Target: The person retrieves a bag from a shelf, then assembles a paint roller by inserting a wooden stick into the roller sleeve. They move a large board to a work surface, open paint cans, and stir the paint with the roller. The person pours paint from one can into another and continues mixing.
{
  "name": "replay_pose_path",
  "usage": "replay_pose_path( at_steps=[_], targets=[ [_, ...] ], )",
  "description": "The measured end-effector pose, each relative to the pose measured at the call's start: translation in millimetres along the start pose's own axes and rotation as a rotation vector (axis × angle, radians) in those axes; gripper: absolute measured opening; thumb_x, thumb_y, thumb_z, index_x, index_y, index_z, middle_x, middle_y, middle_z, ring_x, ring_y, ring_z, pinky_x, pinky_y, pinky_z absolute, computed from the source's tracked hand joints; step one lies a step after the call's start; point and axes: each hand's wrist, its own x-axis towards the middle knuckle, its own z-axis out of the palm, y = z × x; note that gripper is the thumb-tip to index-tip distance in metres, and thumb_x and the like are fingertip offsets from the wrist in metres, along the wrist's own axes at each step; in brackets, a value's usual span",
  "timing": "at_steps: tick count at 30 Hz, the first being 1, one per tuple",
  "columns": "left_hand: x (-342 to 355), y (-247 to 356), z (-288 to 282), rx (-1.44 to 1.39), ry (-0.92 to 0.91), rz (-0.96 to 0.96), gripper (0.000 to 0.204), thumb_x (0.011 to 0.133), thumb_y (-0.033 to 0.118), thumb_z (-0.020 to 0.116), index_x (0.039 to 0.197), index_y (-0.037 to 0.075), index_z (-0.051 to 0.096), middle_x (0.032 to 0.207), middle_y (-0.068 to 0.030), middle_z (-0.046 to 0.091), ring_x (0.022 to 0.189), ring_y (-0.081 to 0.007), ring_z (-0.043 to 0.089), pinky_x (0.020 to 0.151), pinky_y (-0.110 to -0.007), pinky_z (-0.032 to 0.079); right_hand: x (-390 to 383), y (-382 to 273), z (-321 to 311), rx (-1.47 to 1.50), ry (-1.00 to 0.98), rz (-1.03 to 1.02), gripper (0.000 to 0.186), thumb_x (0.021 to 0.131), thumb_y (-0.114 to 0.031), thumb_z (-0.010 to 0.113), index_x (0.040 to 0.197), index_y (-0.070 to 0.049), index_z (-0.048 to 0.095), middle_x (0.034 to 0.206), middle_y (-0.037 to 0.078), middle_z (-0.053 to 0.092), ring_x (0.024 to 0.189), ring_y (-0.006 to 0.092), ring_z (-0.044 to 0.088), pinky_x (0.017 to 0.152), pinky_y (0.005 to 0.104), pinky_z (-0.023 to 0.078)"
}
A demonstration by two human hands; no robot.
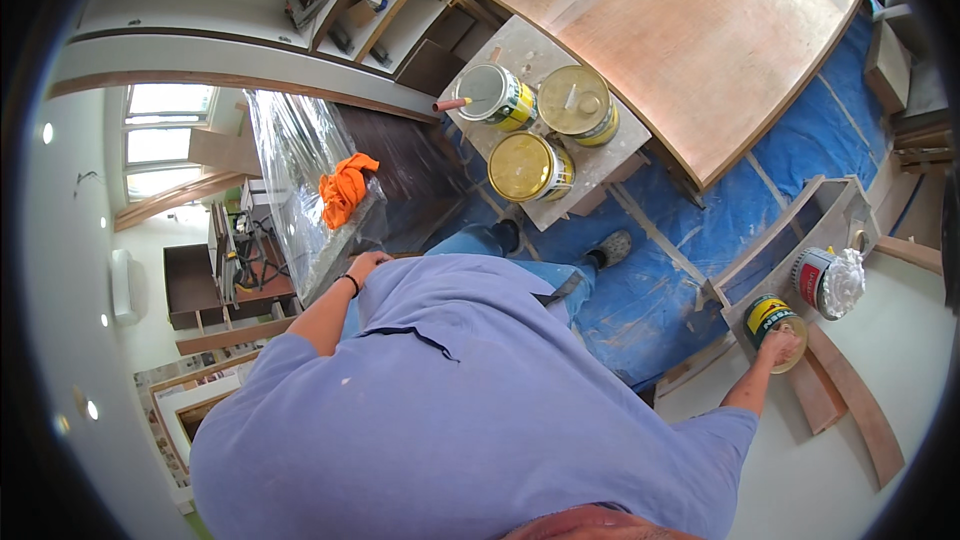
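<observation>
Yellow-labelled can (767, 314) sits beneath the right hand (778, 346).

From your head, the fisheye camera looks down over your near shirt (480, 380), taking in left hand (369, 264) and right hand (779, 348).

Three paint cans (530, 168) are borne by a paint-spotted board (524, 44). The blue-sheeted floor (640, 310) is crossed by pale tape (655, 232). A narrow unit (840, 225) at right is topped by a white-covered can (828, 282); a yellow-labelled can (768, 315) is held at its edge.
</observation>
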Motion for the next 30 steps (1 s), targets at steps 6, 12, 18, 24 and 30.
replay_pose_path(
  at_steps=[6, 12, 18, 24, 30],
  targets=[
    [22.5, -2.8, 5.9, -0.034, -0.012, 0.017, 0.038, 0.096, 0.039, 0.075, 0.114, 0.006, 0.079, 0.109, -0.0147, 0.079, 0.101, -0.0250, 0.076, 0.090, -0.037, 0.057, -8.2, -7.6, -25.5, 0.044, -0.097, -0.002, 0.056, 0.100, -0.043, 0.066, 0.141, -0.005, 0.064, 0.140, 0.017, 0.061, 0.132, 0.0373, 0.058, 0.109, 0.0538, 0.045],
    [74.8, 51.4, -13.4, 0.087, 0.238, 0.119, 0.044, 0.097, 0.042, 0.073, 0.119, 0.004, 0.073, 0.101, -0.0195, 0.077, 0.098, -0.0344, 0.075, 0.088, -0.043, 0.058, -15.2, 1.3, 4.0, 0.232, 0.039, 0.166, 0.063, 0.098, -0.045, 0.068, 0.145, -0.004, 0.061, 0.142, 0.029, 0.059, 0.133, 0.0448, 0.056, 0.112, 0.0557, 0.045],
    [146.3, 151.1, -64.0, 0.020, 0.615, 0.368, 0.062, 0.102, 0.045, 0.064, 0.147, 0.004, 0.052, 0.140, -0.0221, 0.061, 0.128, -0.0410, 0.060, 0.105, -0.049, 0.049, -95.4, -64.9, -2.3, 0.427, 0.177, -0.215, 0.055, 0.097, -0.038, 0.070, 0.134, 0.002, 0.067, 0.130, 0.028, 0.066, 0.124, 0.0447, 0.059, 0.109, 0.0522, 0.046],
    [245.2, 223.3, -121.0, 0.349, 0.544, 0.401, 0.050, 0.104, 0.043, 0.060, 0.142, 0.011, 0.058, 0.129, -0.0198, 0.064, 0.121, -0.0402, 0.064, 0.101, -0.050, 0.052, -254.3, -198.8, -32.9, 0.796, -0.166, -0.381, 0.043, 0.098, -0.028, 0.072, 0.131, 0.001, 0.070, 0.123, 0.020, 0.073, 0.111, 0.0318, 0.071, 0.098, 0.0417, 0.055],
    [334.1, 215.2, -102.6, 0.360, 0.165, 0.380, 0.029, 0.103, 0.033, 0.057, 0.105, 0.012, 0.078, 0.099, -0.0211, 0.076, 0.095, -0.0418, 0.073, 0.083, -0.054, 0.058, -399.3, -375.0, -170.5, 0.939, -0.315, -0.615, 0.036, 0.098, -0.018, 0.072, 0.132, -0.006, 0.070, 0.127, 0.016, 0.070, 0.117, 0.0317, 0.068, 0.100, 0.0410, 0.053]
  ],
)
